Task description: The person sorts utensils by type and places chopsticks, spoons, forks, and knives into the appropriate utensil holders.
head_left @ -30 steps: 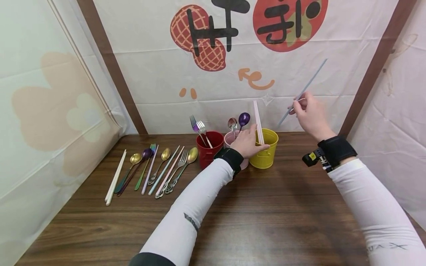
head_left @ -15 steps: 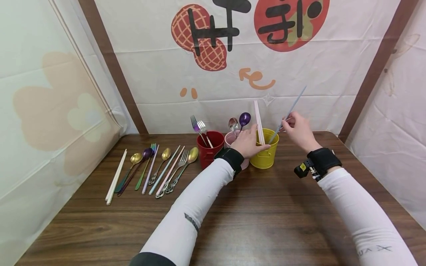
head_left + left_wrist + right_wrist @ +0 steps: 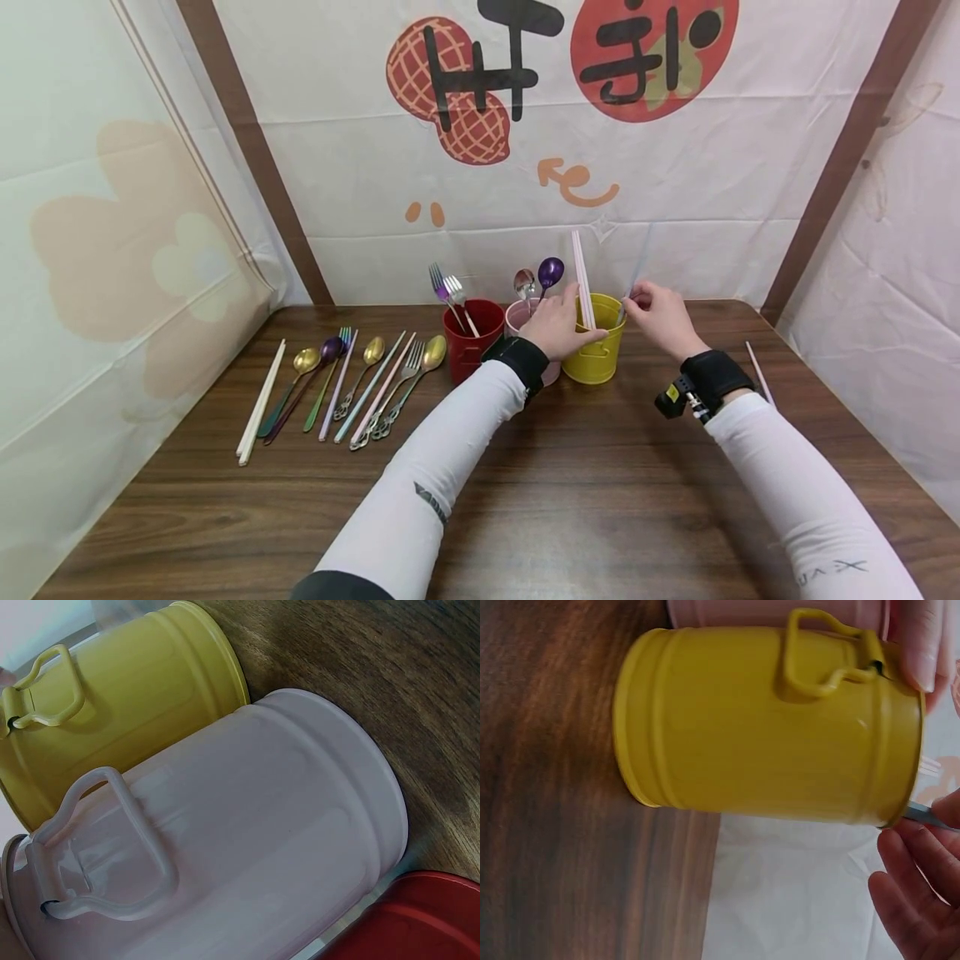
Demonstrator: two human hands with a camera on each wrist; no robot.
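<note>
My right hand (image 3: 663, 317) pinches a light blue chopstick (image 3: 641, 258), its lower end inside the right rim of the yellow bucket (image 3: 597, 362). In the right wrist view, fingertips hold this chopstick (image 3: 928, 815) right at the rim. Pale pink chopsticks (image 3: 580, 265) stand in the same bucket. My left hand (image 3: 558, 325) lies across the tops of the pink bucket (image 3: 247, 825) and the yellow one, its thumb extended along the yellow rim. A silver spoon (image 3: 524, 282) and a purple spoon (image 3: 551, 272) stand in the pink bucket.
The red bucket (image 3: 474, 333) at left holds two forks (image 3: 457, 293). On the table's left lie white chopsticks (image 3: 261, 404), several spoons, forks and coloured chopsticks (image 3: 369, 390). Another pale chopstick (image 3: 759, 372) lies beyond my right forearm. A printed cloth (image 3: 360, 183) hangs behind.
My right hand has come down and left, bringing the light blue chopstick from the air into the yellow bucket. The left hand stays put. The chopstick at right is now uncovered by the arm.
</note>
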